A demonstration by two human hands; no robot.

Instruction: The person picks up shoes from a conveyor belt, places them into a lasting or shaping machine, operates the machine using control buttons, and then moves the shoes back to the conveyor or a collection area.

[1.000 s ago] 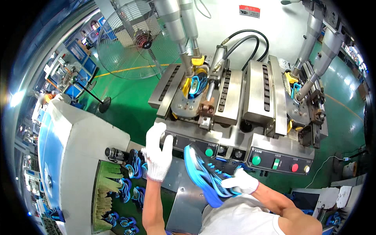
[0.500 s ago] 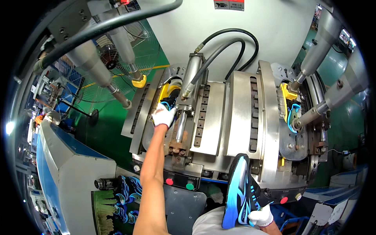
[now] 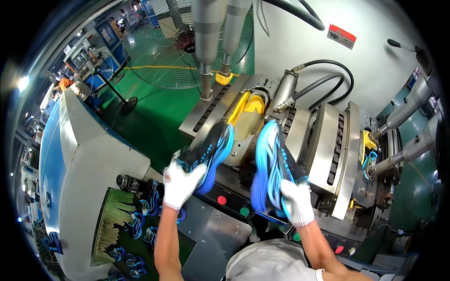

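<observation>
"What are the hands doing?"

"The left hand [image 3: 181, 186], gloved in white, is curling partway around the near end of a black-and-blue shoe [image 3: 213, 152], its thumb [image 3: 199, 173] pressing along the side. The right hand [image 3: 298, 202], gloved too, is gripping the near end of a second shoe [image 3: 267, 164]. Some of its fingers are hiding behind, so I can't tell how tightly they're closing."

"Where are those two shoes sitting?"

"They're being held up side by side, well apart, toes pointing away from the wearer, near the front of a steel fixture [image 3: 233, 154] with yellow pads [image 3: 239, 110]."

"And farther out?"

"A control panel [image 3: 233, 206] is showing a red button [image 3: 221, 200] and a green button [image 3: 244, 211]. A third shoe [image 3: 370, 159] is sitting in the right-hand station; more shoes [image 3: 136, 225] are lying at lower left. A large fan [image 3: 188, 44] is standing beyond."
</observation>
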